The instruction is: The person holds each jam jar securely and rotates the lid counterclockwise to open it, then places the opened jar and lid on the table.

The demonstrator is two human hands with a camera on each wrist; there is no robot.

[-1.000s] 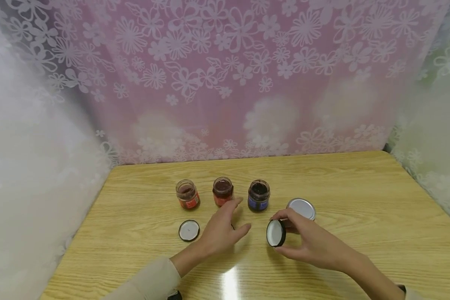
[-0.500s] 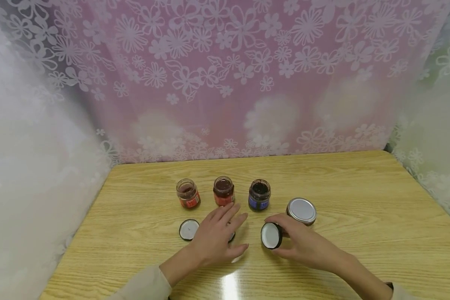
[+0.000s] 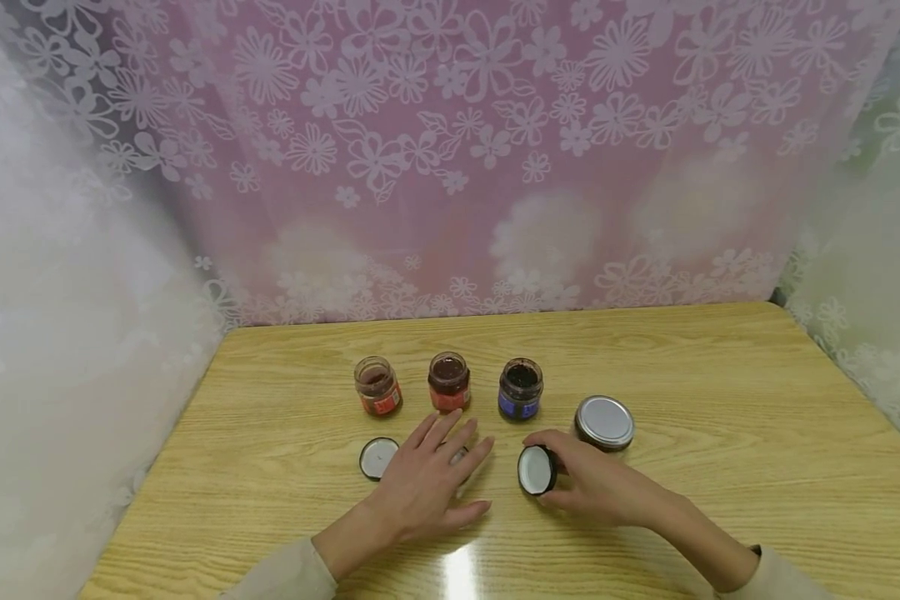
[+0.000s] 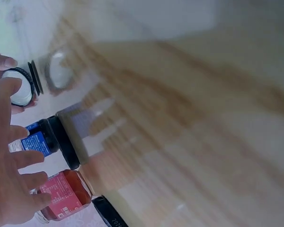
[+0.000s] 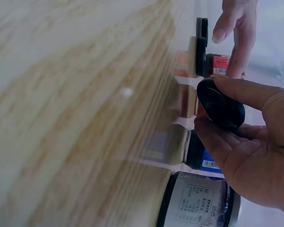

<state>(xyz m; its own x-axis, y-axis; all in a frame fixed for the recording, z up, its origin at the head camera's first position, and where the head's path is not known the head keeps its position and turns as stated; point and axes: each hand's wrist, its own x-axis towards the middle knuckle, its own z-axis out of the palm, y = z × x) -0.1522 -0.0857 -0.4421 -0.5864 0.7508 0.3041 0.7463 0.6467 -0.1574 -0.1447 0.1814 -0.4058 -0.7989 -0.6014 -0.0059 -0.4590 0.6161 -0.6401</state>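
Observation:
My right hand (image 3: 603, 483) pinches a round black jar lid (image 3: 536, 471) between thumb and fingers. The lid is tilted on edge, its white inside facing left; its black outer top (image 5: 221, 105) shows in the right wrist view. My left hand (image 3: 423, 483) is spread palm down with nothing gripped. Beneath its fingers lies a second lid (image 3: 459, 455), mostly hidden; whether they touch cannot be told. Left of that hand a third lid (image 3: 377, 458) lies white side up. Behind stand three uncovered jars: two red-labelled, left (image 3: 377, 387) and middle (image 3: 450, 383), and one blue-labelled (image 3: 521, 390).
A wider jar with a silver lid (image 3: 605, 421) stands just behind and right of my right hand. The wooden table (image 3: 285, 417) ends at a pink flowered curtain (image 3: 450, 208) at the back. Pale sheets (image 3: 67, 292) hang on both sides.
My left hand has turned palm down and spread its fingers, drawing slightly left and nearer. My right hand has carried the lid a little left, away from the silver-lidded jar.

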